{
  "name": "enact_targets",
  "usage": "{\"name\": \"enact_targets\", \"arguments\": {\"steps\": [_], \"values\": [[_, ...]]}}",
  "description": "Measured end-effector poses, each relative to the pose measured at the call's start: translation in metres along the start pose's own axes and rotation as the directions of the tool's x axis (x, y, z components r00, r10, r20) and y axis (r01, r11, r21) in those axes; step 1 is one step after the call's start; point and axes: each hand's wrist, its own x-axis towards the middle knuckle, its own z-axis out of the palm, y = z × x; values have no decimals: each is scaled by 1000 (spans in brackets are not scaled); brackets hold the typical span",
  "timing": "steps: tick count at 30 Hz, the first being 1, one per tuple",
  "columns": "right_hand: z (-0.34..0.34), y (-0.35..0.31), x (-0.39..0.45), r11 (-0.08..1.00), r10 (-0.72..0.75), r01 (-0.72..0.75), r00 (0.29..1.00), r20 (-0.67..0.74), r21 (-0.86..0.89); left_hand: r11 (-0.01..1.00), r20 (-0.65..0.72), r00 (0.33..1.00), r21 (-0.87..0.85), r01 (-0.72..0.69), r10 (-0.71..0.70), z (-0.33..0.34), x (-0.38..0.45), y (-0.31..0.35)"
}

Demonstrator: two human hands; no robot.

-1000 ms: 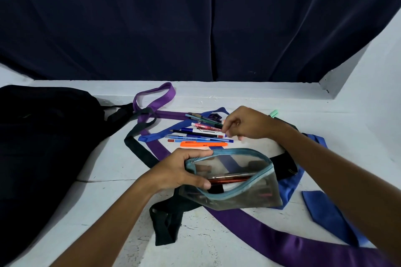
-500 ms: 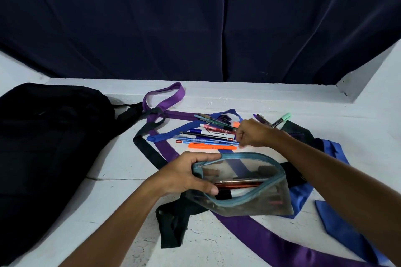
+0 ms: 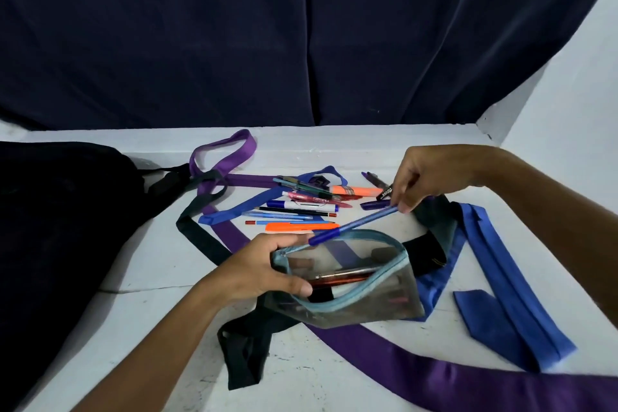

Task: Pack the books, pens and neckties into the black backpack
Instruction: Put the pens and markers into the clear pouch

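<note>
The black backpack is running off the picture's left edge, so its opening is not showing. The purple necktie is leaving the frame at the bottom right corner, its end cut off. The clear pouch is covering part of the black necktie and the blue necktie. Printing on the pens piled near the table's far edge is too small to read.

Both arms reach forward, left hand curled in a grip, right hand pinching with its fingers.
</note>
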Motion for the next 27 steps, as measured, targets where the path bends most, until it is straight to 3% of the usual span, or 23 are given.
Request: {"name": "enact_targets", "arguments": {"steps": [6, 10, 14, 16, 19, 23, 27], "values": [[26, -12, 10, 988, 11, 8, 993, 116, -157, 998, -21, 999, 52, 32, -31, 1, -1, 5], [49, -17, 21, 998, -46, 52, 989, 143, -42, 1000, -24, 1000, -8, 14, -14, 3, -3, 6], [45, -14, 36, 975, -101, 121, 988, -115, 187, 999, -30, 999, -39, 16, -17, 4, -5, 6], [43, -14, 51, 969, -102, 145, 972, -213, 199, 999, -31, 999, -38, 15, -16, 4, -5, 6], [51, -18, 81, 988, -103, 118, 984, -149, 100, 998, -32, 999, -63, 13, -15, 7, -7, 6], [72, -10, 121, 987, 1, 2, 1000, 22, -161, 992, -31, 999, -127, 12, -16, 10, -10, 6], [86, -3, 137, 964, 52, -42, 998, 32, -261, 981, -27, 999, -192, 14, -20, 12, -11, 5]]}}
